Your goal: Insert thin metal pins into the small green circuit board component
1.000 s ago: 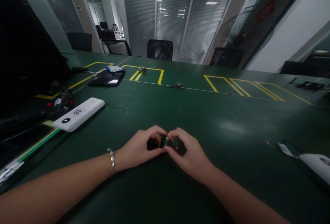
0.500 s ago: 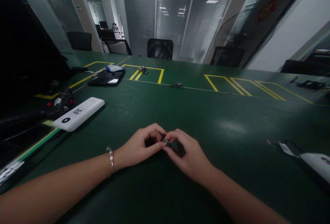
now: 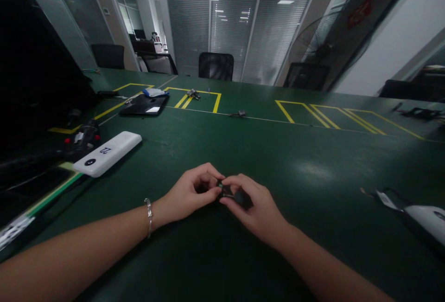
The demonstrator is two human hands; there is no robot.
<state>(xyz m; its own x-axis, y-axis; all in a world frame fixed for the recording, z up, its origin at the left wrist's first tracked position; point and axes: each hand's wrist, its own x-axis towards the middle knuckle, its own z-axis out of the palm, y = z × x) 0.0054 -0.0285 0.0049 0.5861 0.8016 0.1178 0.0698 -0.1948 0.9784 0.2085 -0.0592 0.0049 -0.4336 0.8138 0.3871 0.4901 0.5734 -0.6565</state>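
Just above the table, my left hand (image 3: 190, 191) and my right hand (image 3: 256, 205) meet fingertip to fingertip. Pinched between them is a small dark part (image 3: 226, 192) with a shiny thin piece; its kind is too small and too covered to tell. Thumb and forefinger of my left hand close on its left end. The right thumb and forefinger grip the other side, and the right palm partly hides the part. A silver bracelet (image 3: 149, 216) circles my left wrist.
On the green table (image 3: 194, 149) lie a white power bank (image 3: 109, 152) at left, a black flat case (image 3: 142, 105) behind it, and a small dark metal piece (image 3: 239, 113) mid-table. A white device (image 3: 426, 221) with a cable is at right. Chairs stand beyond.
The small dark part has turned slightly between my fingers, showing a greenish spot. My left fingertips have shifted a little up and left; my right hand is nearly still.
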